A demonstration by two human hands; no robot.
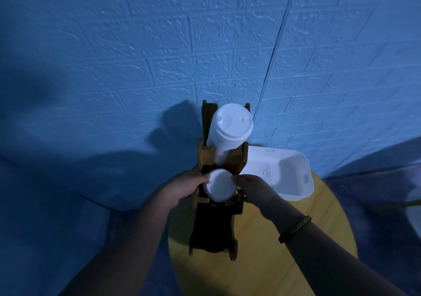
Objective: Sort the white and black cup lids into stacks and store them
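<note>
The short white lid stack (219, 185) is standing upright directly between the hands, equally near both. The left hand (182, 187) and right hand (255, 188) are pinching its rim from opposite sides (inside the wooden rack (206, 156)), and the tall white lid stack (230, 129) is rising just beyond them.

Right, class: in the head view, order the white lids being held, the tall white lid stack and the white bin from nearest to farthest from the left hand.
1. White lids: pinched by the left hand, in the holder's middle.
2. Tall white lid stack: just behind, up the holder.
3. White bin: across the holder, on the right.
</note>
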